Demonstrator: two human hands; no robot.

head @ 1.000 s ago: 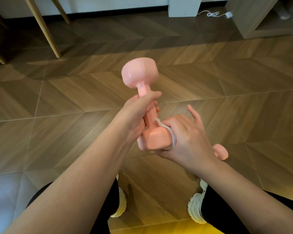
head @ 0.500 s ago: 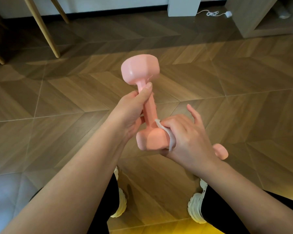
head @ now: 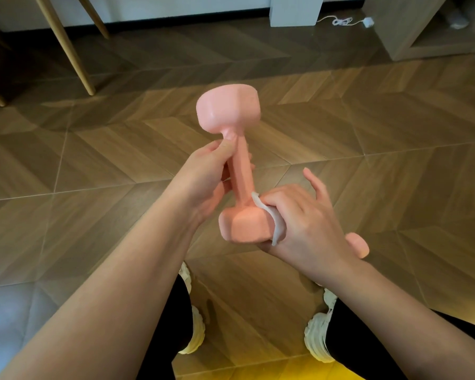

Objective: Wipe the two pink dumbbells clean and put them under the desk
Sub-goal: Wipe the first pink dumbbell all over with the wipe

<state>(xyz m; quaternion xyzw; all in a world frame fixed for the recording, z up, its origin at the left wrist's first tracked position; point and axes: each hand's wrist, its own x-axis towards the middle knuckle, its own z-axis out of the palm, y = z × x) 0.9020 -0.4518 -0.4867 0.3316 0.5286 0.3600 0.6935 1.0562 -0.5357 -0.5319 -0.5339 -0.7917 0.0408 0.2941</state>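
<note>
I hold a pink dumbbell (head: 240,174) nearly upright above the floor. My left hand (head: 203,182) grips its handle, thumb near the top head. My right hand (head: 305,223) presses a white wipe (head: 272,223) against the right side of the lower head, fingers curled round the wipe. The second pink dumbbell (head: 358,244) lies on the floor behind my right wrist; only one end shows.
Wooden chair legs (head: 66,48) stand at the back left. A white post (head: 296,9) and a white cable (head: 343,21) lie by the far wall. A wooden cabinet (head: 403,28) stands at the back right. My white shoes (head: 320,335) are below on the herringbone floor.
The dumbbell has risen a little and turned in my left hand, whose thumb has slid up the handle. My right hand with the wipe stays on the lower head.
</note>
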